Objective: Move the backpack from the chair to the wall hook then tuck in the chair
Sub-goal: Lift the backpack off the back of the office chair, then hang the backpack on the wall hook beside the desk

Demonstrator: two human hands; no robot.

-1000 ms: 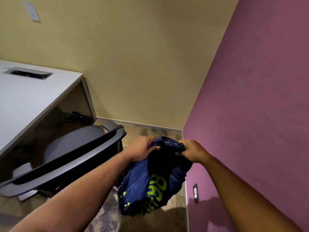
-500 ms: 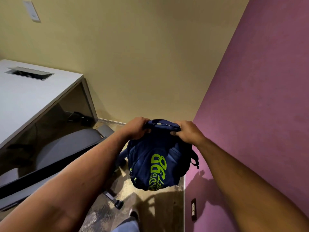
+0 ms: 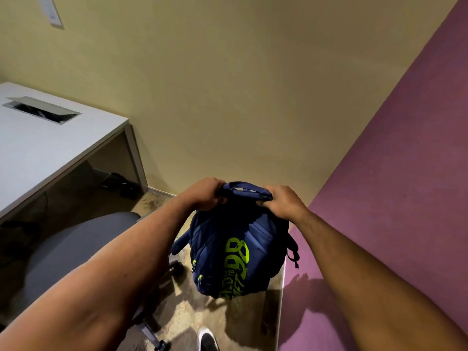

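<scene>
A navy backpack (image 3: 238,252) with neon-green lettering hangs in the air in front of me, near the corner of the room. My left hand (image 3: 205,193) grips the left end of its top handle. My right hand (image 3: 283,201) grips the right end of the same handle. The grey office chair (image 3: 73,249) stands at the lower left, its seat bare, partly hidden behind my left forearm. No wall hook is in view.
A white desk (image 3: 50,148) with a cable hatch (image 3: 40,110) is at the left, cables on the floor beneath it. A beige wall is ahead and a purple wall (image 3: 392,198) close on the right. My shoe (image 3: 207,340) shows at the bottom.
The backpack has been lifted off the chair and carried up and to the right, toward the purple wall. The chair has slid lower and further left in view.
</scene>
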